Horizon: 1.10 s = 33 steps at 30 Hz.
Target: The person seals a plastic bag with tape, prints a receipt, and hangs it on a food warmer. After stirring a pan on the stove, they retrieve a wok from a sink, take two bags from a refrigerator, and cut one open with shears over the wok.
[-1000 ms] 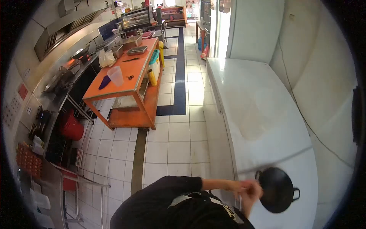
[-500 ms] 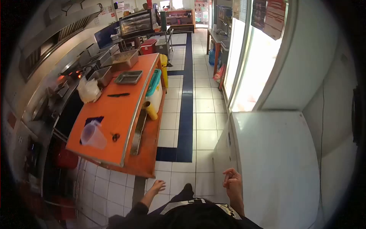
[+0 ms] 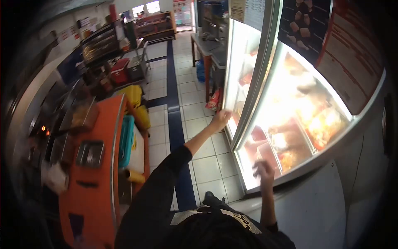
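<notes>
A lit glass-fronted display fridge (image 3: 244, 112) stands before me on the right, with trays of food (image 3: 286, 149) showing through its glass. My left hand (image 3: 219, 120) is stretched out to the fridge's left door edge, its fingertips overlapping that edge in this view and blurred by motion. Lower down, in front of the right-hand pane, my right hand (image 3: 264, 169) is raised with loosely bent fingers somewhat apart and nothing in them.
An orange work table (image 3: 89, 203) at left carries a metal tray (image 3: 90, 153), a knife (image 3: 87, 183) and a plastic bag (image 3: 56, 176). A teal-lidded bin (image 3: 126, 141) sits beside it. A white chest (image 3: 309, 211) is at lower right. The tiled aisle (image 3: 199, 145) runs ahead.
My view has moved forward and turned right, towards the fridge. My left hand has swung up and out to the fridge's door edge; the right hand is now in front of the glass.
</notes>
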Available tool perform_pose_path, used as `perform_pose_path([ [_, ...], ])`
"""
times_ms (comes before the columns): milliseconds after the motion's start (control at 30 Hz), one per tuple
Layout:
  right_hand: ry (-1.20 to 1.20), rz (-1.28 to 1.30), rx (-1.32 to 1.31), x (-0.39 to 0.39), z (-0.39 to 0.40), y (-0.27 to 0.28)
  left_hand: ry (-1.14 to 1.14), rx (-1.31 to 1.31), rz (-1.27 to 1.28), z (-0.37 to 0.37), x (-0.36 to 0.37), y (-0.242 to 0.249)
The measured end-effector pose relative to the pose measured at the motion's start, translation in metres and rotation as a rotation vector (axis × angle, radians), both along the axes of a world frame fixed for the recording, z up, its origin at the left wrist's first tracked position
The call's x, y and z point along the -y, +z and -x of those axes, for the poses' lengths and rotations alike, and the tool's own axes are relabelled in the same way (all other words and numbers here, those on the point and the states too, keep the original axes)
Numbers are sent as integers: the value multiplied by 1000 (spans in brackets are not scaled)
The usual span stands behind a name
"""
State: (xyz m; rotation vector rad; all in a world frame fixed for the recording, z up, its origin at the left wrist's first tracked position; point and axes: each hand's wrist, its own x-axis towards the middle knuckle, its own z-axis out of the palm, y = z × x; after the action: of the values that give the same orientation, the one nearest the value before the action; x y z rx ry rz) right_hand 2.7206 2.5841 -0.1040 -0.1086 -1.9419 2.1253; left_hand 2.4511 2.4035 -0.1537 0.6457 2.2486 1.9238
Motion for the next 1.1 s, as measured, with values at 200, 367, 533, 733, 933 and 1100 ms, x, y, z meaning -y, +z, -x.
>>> perform_pose_path([
  [200,-798,-1217,-605,4,281,154,11,-319,-292,213,-122,146],
  [367,-1266,-1715,-269,-41,398,157,131,-379,-272,225,-183,176],
  [533,-1415,-1841,-197,-55,413,153,-318,-127,-204,251,-98,197],
  [733,-1385,-1635,-410,-39,417,148,-344,26,-551,285,95,152],
  [933,-1504,-1454,-624,-6,444,141,518,64,-796,364,219,161],
  [1100,-1064,-1585,-719,4,499,156,1148,-882,-382,413,200,199],
])
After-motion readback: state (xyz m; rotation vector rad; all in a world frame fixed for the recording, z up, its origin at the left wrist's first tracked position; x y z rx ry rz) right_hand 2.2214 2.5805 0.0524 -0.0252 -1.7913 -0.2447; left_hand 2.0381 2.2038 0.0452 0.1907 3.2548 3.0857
